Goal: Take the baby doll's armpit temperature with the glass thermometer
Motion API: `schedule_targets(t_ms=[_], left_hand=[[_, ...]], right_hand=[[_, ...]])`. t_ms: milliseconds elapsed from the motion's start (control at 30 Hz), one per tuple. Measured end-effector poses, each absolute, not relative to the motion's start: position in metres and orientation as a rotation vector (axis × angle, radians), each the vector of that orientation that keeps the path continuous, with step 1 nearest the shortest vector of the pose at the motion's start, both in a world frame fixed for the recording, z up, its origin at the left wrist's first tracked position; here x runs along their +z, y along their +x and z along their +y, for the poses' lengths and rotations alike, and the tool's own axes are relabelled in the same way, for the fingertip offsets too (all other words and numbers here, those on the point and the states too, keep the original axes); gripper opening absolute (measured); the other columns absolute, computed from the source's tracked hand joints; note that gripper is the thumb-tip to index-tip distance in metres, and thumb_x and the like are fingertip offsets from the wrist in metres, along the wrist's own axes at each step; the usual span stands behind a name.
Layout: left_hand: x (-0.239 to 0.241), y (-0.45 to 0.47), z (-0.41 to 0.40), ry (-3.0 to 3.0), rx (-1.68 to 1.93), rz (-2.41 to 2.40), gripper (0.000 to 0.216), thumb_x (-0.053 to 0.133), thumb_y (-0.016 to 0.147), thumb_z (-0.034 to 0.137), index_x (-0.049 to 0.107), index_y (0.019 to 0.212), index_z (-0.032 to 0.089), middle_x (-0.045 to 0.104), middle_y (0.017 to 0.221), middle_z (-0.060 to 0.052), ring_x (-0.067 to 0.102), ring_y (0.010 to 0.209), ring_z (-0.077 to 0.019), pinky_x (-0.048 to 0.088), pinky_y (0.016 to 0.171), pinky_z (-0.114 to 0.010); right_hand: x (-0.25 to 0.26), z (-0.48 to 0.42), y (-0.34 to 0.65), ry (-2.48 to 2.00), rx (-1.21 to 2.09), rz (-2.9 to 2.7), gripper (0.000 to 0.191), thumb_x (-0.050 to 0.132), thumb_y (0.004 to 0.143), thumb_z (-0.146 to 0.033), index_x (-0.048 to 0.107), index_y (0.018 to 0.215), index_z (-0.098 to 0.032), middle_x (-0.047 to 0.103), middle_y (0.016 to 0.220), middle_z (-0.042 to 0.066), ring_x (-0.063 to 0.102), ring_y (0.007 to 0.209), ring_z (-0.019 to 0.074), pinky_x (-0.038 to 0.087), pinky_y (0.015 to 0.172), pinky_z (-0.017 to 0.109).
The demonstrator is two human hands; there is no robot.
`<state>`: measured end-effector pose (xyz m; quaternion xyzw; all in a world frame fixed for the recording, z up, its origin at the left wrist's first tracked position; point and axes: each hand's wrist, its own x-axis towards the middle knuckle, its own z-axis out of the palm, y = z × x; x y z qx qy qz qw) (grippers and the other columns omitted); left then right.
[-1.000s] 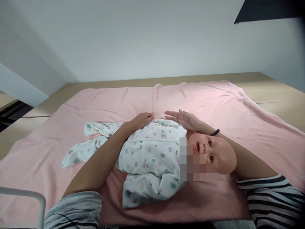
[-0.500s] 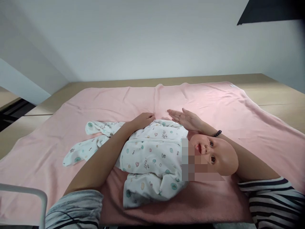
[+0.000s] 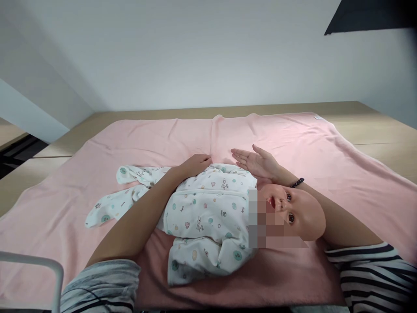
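A baby doll (image 3: 308,215) lies on its back, its bald head towards the right. It wears a white sleepsuit (image 3: 205,213) printed with small animals and green dots. My left forearm crosses over the suit's lower part, and my left hand (image 3: 196,165) is at the end of the far sleeve (image 3: 231,172). Its fingers are curled at the cuff; the fingertips are hidden. Beyond the doll's head, my right hand (image 3: 257,164) is open, palm turned up and thumb apart, holding nothing. The right wrist wears a dark bead bracelet (image 3: 297,182).
A pink blanket (image 3: 156,137) covers most of the wooden table (image 3: 384,117) under the doll. Behind it stands a pale wall (image 3: 208,56). A white curved rail (image 3: 32,260) is at the lower left, and a dark panel (image 3: 374,15) hangs at the upper right.
My right hand has turned slightly and its thumb has spread further from the fingers. My left hand and the doll look unmoved.
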<state>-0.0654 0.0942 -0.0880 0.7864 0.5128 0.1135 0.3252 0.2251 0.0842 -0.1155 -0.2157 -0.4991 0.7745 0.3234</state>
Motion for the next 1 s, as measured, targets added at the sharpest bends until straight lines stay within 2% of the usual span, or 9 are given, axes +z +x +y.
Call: schedule_targets(t_ms=[67,200,333,400,467,633,700,833,1000], left_hand=[[-0.089,-0.066,0.095,2.063,0.293,1.349,0.031,0.041,0.093,0.039,0.044,0.068,0.021,0.057,0.076,-0.002,0.048,0.072,-0.0182,0.037,0.069,-0.033],[-0.088,-0.066,0.095,2.055,0.288,1.360,0.031,0.040,0.093,0.039,0.047,0.070,0.020,0.059,0.079,-0.002,0.050,0.074,-0.0184,0.037,0.069,-0.033],[-0.084,-0.064,0.092,2.050,0.278,1.366,0.030,0.042,0.092,0.038,0.045,0.068,0.020,0.057,0.075,-0.001,0.050,0.072,-0.0178,0.037,0.069,-0.032],[-0.083,-0.063,0.091,2.050,0.278,1.368,0.030,0.042,0.092,0.037,0.044,0.068,0.020,0.057,0.076,-0.001,0.050,0.073,-0.0178,0.037,0.070,-0.032],[-0.083,-0.063,0.091,2.051,0.277,1.369,0.030,0.041,0.093,0.037,0.044,0.068,0.020,0.057,0.077,-0.001,0.049,0.073,-0.0178,0.037,0.070,-0.032],[-0.085,-0.065,0.092,2.051,0.273,1.363,0.030,0.040,0.094,0.038,0.048,0.070,0.020,0.058,0.079,-0.002,0.050,0.073,-0.0179,0.037,0.070,-0.033],[-0.085,-0.065,0.092,2.055,0.279,1.362,0.030,0.040,0.094,0.037,0.048,0.071,0.020,0.059,0.079,-0.002,0.051,0.074,-0.0181,0.037,0.071,-0.033],[-0.087,-0.065,0.093,2.065,0.285,1.352,0.031,0.040,0.094,0.037,0.046,0.069,0.020,0.057,0.077,-0.002,0.050,0.073,-0.0179,0.037,0.070,-0.033],[-0.088,-0.066,0.094,2.066,0.287,1.338,0.031,0.040,0.094,0.038,0.046,0.070,0.020,0.057,0.077,-0.002,0.050,0.073,-0.0178,0.038,0.070,-0.033]], right_hand=[[-0.114,0.082,0.226,-0.499,2.112,-1.364,0.066,0.022,0.106,-0.058,0.046,0.150,-0.016,0.026,0.165,0.005,0.016,0.155,0.0203,0.013,0.130,0.042],[-0.112,0.077,0.226,-0.306,2.341,-1.450,0.075,0.025,0.104,-0.066,0.043,0.154,-0.013,0.033,0.162,0.010,0.026,0.152,0.0314,0.021,0.125,0.056],[-0.114,0.084,0.227,-0.415,2.115,-1.351,0.073,0.020,0.105,-0.065,0.049,0.148,-0.014,0.027,0.165,0.005,0.018,0.155,0.0211,0.011,0.130,0.041],[-0.114,0.085,0.227,-0.483,2.061,-1.347,0.073,0.019,0.103,-0.068,0.051,0.146,-0.018,0.027,0.165,0.001,0.014,0.156,0.0188,0.010,0.130,0.040],[-0.112,0.081,0.226,-0.514,2.077,-1.428,0.073,0.026,0.100,-0.071,0.052,0.145,-0.020,0.033,0.162,0.001,0.017,0.155,0.0220,0.014,0.130,0.045],[-0.103,0.067,0.222,-0.519,2.134,-1.580,0.067,0.049,0.093,-0.069,0.059,0.139,-0.022,0.058,0.144,0.005,0.037,0.147,0.0328,0.031,0.124,0.054],[-0.101,0.068,0.220,-0.526,2.052,-1.595,0.070,0.048,0.091,-0.074,0.059,0.138,-0.024,0.058,0.144,0.004,0.034,0.148,0.0312,0.029,0.126,0.052],[-0.099,0.073,0.220,-0.531,1.959,-1.588,0.076,0.041,0.092,-0.079,0.055,0.141,-0.023,0.051,0.151,0.004,0.020,0.154,0.0236,0.016,0.130,0.042],[-0.089,0.058,0.223,-0.509,2.083,-1.667,0.077,0.044,0.095,-0.076,0.056,0.140,-0.014,0.055,0.145,0.012,0.036,0.147,0.0306,0.031,0.123,0.049]])
